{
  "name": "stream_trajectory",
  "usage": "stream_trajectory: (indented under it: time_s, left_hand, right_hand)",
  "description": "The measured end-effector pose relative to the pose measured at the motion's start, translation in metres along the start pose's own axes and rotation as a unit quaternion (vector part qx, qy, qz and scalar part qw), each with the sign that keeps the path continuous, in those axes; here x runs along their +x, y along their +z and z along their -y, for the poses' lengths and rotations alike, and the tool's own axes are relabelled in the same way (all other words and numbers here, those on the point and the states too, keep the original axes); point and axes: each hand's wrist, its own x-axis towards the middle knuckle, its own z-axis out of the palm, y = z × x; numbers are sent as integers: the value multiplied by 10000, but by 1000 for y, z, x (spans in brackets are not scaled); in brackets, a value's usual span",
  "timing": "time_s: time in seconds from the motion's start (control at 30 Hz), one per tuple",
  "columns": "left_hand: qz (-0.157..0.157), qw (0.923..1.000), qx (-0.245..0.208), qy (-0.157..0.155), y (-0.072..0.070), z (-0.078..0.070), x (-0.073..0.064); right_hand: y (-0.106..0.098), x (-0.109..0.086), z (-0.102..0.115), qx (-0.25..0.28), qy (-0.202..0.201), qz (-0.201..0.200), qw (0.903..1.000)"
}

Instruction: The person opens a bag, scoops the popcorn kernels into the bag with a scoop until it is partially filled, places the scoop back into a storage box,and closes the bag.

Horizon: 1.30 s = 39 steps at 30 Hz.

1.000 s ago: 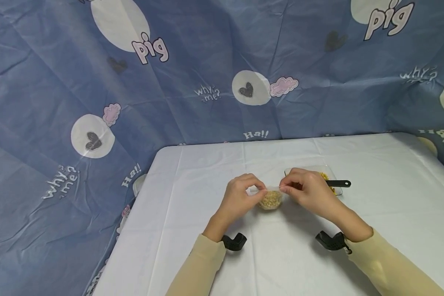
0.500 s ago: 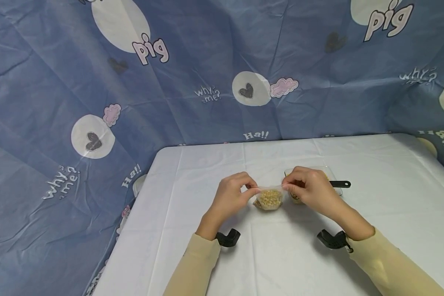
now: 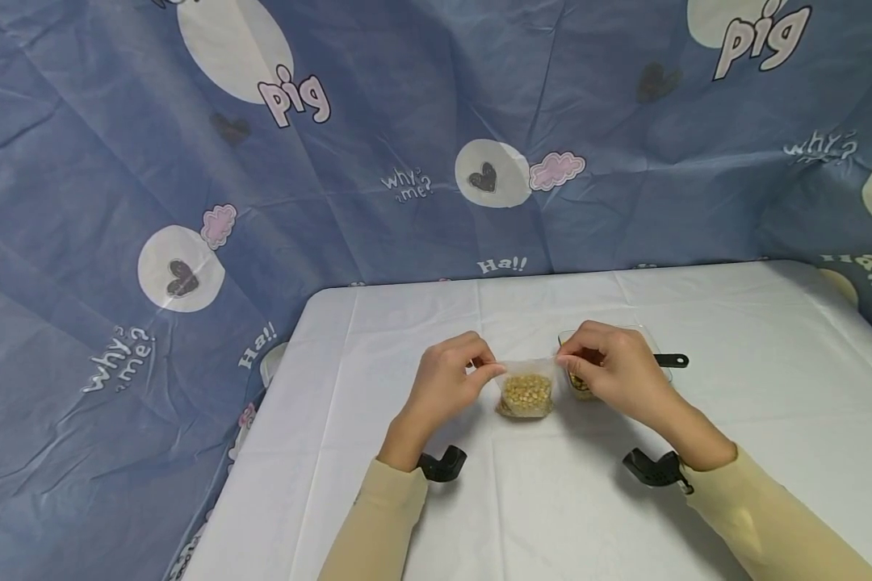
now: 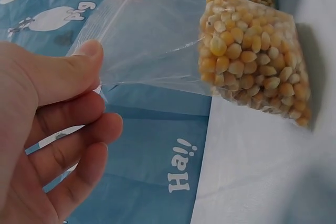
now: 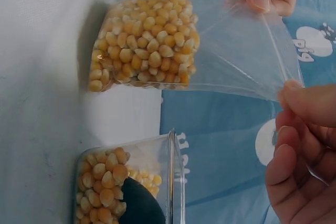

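Note:
A clear zip bag of yellow corn kernels stands upright on the white table, its top stretched flat between both hands. My left hand pinches the bag's top left corner between thumb and index finger. The opposite top corner is pinched by my right hand. In the left wrist view the kernels fill the bottom part of the bag, and the plastic above them is see-through. The right wrist view shows the zip strip running between the two pinching thumbs.
Right beside the bag, partly behind my right hand, stands a clear plastic box with more corn kernels in it. A black scoop lies in the box, its handle sticking out to the right. A blue printed cloth hangs behind the table.
My left hand has moved left and slightly up, away from my right hand, drawing the bag's top out wide. The right hand has shifted slightly up and right. The bag's front now shows flat.

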Motion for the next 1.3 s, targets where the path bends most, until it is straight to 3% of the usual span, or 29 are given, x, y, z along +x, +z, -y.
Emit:
stream_trajectory:
  time_s: [0.17,0.33,0.5,0.6,0.77,0.97,1.07,1.2,1.3]
  left_hand:
    - [-197,9995,-223,-96,-3,7,-1]
    - [-287,9934,-770,-795,-9,17,-3]
    - [-314,9883,-699,-1321,-15,25,-4]
    - [-73,9865,-720,-1468,-16,26,-5]
    - [417,9870,-690,-1391,-14,24,-4]
    - [555,9902,-246,-1259,-8,17,-3]
    - [604,9934,66,-976,-1,12,-2]
    - [235,9977,317,-550,9,10,-3]
    - [-206,9983,217,-498,11,11,-4]
  right_hand:
    - [-5,0,1,88,32,-237,9997]
    - [-13,0,-3,321,392,-556,9972]
    - [-13,2,-4,435,586,-428,9964]
    - [-10,1,-4,538,616,-259,9963]
    - [-4,-1,-4,588,468,22,9972]
    - [4,-3,-3,548,259,330,9976]
    - [7,-4,-2,509,166,412,9977]
    - [9,-5,-1,479,-14,436,9979]
    - [11,-5,0,450,-84,438,9980]
